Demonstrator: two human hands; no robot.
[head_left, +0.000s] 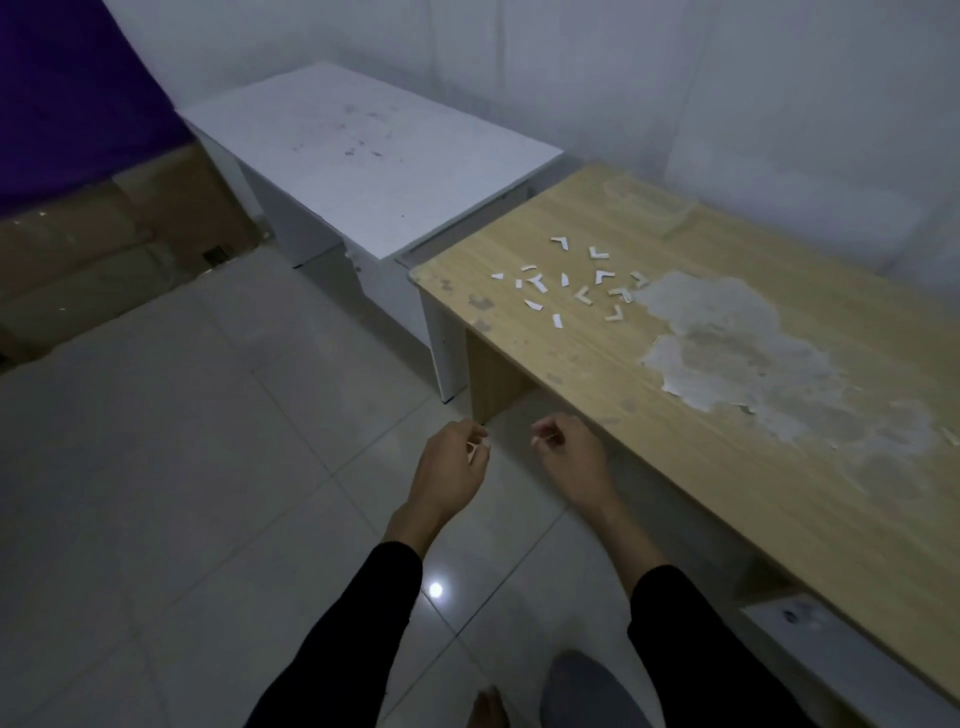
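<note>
The big wooden bench (857, 519) is on my right, and the white paper scraps (564, 279) lie spread near its far end, well apart from my hands, which hang over the tiled floor (156, 467). My left hand (454, 462) is curled round a small paper bit (472, 451), and my right hand (574, 460) pinches a second bit (537, 440). These bits are so tiny and light that loose fingers or a fast move could, I think, drop one on the pale floor, where it would be hard to find.
</note>
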